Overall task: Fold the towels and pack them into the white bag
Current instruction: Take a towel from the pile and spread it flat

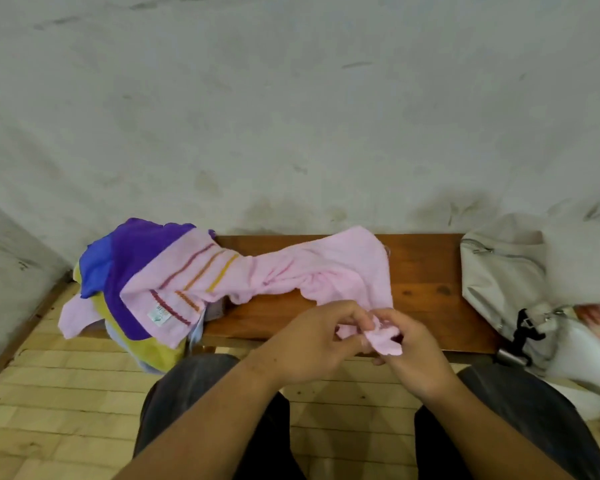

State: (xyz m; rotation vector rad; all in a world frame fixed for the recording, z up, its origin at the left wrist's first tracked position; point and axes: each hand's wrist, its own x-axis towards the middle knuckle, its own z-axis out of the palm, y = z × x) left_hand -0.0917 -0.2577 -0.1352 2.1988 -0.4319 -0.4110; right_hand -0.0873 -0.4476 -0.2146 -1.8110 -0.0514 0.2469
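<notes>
- The pink terry towel (pixel 326 268) lies stretched across the reddish-brown wooden bench (pixel 423 271). Its near right corner is drawn off the front edge, into the person's hands.
- The left hand (pixel 312 341) has its fingers curled and pinches that corner from the left.
- The right hand (pixel 413 355) pinches the same corner from the right. A small flap of pink sticks out between the two hands, which almost touch.
- The rest of the towel runs up and away from the hands, bunched and twisted at its middle.
- Its long axis runs left to right along the bench. The right end lies flat by the hands, and the left end is draped over the heap of towels.
- The left end bears three thin bands (pixel 205 268), maroon, orange and yellow, running across the towel's width.
- A small white sewn label (pixel 159 316) sits at the left end's near edge. Its print is too small to read.
- The heap on the bench's left end holds a purple towel (pixel 136 254), a blue towel (pixel 94 268) and a yellow-green towel (pixel 153 348), all crumpled.
- The white fabric bag (pixel 499 271) with a grey zip stands at the bench's right end, well apart from the hands. A black clip (pixel 527 330) hangs at its front.
- Dark trouser legs (pixel 187 386) show below the forearms, over a pale slatted floor (pixel 66 375).
</notes>
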